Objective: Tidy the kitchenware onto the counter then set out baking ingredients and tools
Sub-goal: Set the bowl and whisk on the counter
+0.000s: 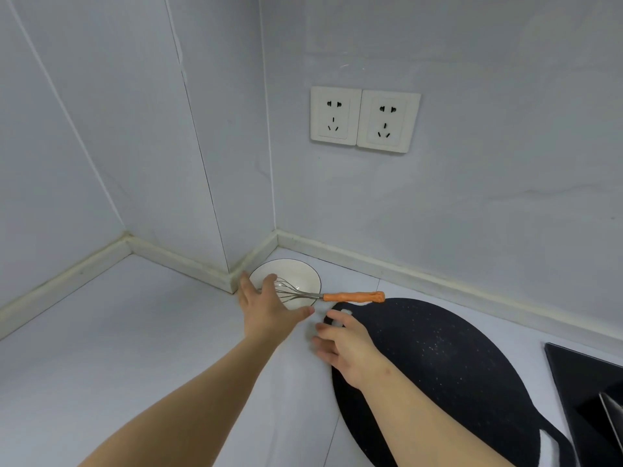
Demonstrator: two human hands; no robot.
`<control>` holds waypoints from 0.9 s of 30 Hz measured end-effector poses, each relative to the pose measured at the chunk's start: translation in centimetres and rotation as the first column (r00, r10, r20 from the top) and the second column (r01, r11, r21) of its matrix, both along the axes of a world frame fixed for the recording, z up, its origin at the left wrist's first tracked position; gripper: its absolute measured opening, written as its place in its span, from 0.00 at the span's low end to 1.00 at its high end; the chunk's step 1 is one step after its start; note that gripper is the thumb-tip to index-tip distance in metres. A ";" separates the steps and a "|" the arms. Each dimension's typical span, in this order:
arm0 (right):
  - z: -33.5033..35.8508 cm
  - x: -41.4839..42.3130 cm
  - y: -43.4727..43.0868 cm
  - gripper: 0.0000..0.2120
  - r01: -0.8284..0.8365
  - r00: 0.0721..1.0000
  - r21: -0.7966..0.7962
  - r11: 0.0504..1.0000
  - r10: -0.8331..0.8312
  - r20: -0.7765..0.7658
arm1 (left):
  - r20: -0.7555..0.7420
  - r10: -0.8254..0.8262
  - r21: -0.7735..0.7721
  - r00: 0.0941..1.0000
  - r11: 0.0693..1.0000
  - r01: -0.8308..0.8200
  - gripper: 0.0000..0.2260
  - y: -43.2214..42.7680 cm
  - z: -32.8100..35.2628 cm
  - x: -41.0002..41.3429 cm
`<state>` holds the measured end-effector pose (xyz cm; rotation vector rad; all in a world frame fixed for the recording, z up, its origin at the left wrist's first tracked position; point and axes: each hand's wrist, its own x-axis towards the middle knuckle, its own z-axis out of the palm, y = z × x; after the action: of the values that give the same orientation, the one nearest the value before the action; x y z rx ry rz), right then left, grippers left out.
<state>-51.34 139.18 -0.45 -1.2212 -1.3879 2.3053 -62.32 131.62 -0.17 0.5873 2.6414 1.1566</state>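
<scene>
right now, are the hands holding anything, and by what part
Nothing is gripped: left hand open by the bowl, right hand open over the board.

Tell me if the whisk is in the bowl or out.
In: the whisk has its wires inside the white bowl, handle over the rim.

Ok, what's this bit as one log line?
left hand: open, at bowl | right hand: open, at black board | whisk: resting in bowl

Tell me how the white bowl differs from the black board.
The bowl is white with a thin dark rim; the board is black with pale speckles. The bowl is round and hollow; the board is flat, longer and far larger. The bowl holds the wire head of the whisk; the board does not. Both sit on the counter.
</scene>
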 end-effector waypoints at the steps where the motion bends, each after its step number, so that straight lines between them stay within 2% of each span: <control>1: -0.1 -0.4 0.4 0.21 0.016 1.000 0.005 1.000 -0.016 -0.001 | 0.001 -0.002 0.002 1.000 1.000 0.002 0.40 0.5 0.0 -0.4; 12: -0.3 -3.1 5.0 0.08 0.142 0.990 0.004 0.990 -0.142 0.016 | -0.007 0.000 -0.022 1.000 1.000 0.000 0.41 6.0 -0.3 -5.2; 20: -1.1 -2.8 6.0 0.07 0.174 0.983 0.014 0.985 -0.174 0.060 | -0.033 -0.039 -0.044 0.999 0.998 0.037 0.40 6.5 -0.8 -7.2; 23: -1.1 -2.8 5.9 0.07 0.178 0.982 0.013 0.984 -0.178 0.062 | -0.061 -0.067 -0.115 0.996 0.992 0.060 0.42 6.3 -0.7 -7.6; 27: -1.2 -2.9 5.7 0.06 0.180 0.982 0.016 0.984 -0.181 0.062 | -0.099 -0.132 -0.302 0.986 0.949 0.097 0.50 7.8 0.3 -7.8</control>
<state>-54.23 144.86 -1.61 -1.3667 -1.2498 2.1524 -70.15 139.40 0.16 0.7574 2.7617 0.6936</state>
